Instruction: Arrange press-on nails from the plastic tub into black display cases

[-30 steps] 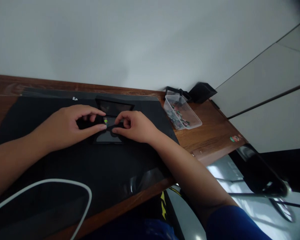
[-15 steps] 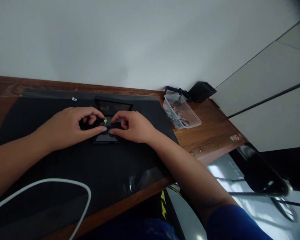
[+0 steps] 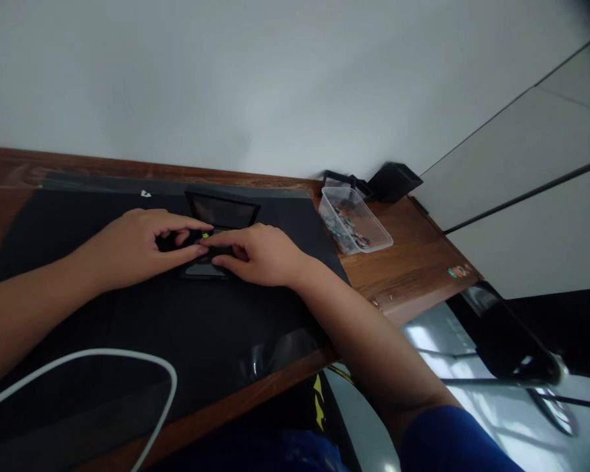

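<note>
Pinching what seems to be a small green piece (image 3: pixel 205 235) between thumb and index finger, the left hand (image 3: pixel 132 248) stays over a dark case (image 3: pixel 204 269), which lies on the black mat (image 3: pixel 167 314). The right hand (image 3: pixel 271 255) stretches its index finger toward the piece, its tip at or very near the left thumb; I cannot tell if it really touches the piece. The right thumb stands apart from this finger, and I see nothing grasped between them.

I judge that the step in hand is a fine adjusting of the piece with both hands. The next move, in my opinion, calls for a steady left grip and only light pressure from the right fingertip, because such a small thing could easily slip.

The case looks like hard, smooth plastic, thin and flat, and behind its lower part a rectangular panel (image 3: pixel 226 211) with a dark border leans upward. The mat is dull, but shiny near its front edge. To the right, on brown grained wood (image 3: pixel 417 239), a clear, thin-walled tub (image 3: pixel 377 248) contains many little mixed bits (image 3: pixel 354 229). A smooth, rounded white cable (image 3: pixel 103 352) bends across the near side.
</note>
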The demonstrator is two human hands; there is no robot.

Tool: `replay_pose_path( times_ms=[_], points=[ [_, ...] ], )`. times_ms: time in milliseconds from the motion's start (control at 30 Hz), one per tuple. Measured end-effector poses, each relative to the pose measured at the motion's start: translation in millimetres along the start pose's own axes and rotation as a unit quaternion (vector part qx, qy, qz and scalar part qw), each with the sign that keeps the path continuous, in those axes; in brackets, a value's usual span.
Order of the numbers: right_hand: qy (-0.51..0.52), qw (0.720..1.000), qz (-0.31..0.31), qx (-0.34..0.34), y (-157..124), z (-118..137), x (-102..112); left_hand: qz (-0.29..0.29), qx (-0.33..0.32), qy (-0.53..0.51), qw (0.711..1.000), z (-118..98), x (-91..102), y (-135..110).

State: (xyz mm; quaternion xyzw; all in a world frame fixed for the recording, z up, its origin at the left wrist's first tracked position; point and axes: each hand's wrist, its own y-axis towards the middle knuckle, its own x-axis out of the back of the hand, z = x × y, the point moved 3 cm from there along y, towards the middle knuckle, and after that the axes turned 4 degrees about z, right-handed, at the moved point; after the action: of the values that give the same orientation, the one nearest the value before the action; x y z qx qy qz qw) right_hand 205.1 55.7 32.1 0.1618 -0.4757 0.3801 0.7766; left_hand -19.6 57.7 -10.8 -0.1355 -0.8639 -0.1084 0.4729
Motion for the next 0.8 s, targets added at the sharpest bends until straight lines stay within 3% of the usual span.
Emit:
replay_pose_path(
  times_ms=[200,667,800],
  points=[
    [-0.021,1.000,0.000,0.007,0.6,2.4,-1.6,-0.008,-0.020,0.014,1.000,-0.4,-0.2,-1.2],
    [-0.002,1.000,0.000,0.005,-4.8,1.3,-0.2,0.022,0.013,0.023,0.999,4.7,-0.6,-1.5],
    [-0.001,1.000,-0.010,0.004,-4.2,-1.2,0.6,0.012,-0.025,0.014,1.000,1.7,-1.8,-1.2]
  ],
)
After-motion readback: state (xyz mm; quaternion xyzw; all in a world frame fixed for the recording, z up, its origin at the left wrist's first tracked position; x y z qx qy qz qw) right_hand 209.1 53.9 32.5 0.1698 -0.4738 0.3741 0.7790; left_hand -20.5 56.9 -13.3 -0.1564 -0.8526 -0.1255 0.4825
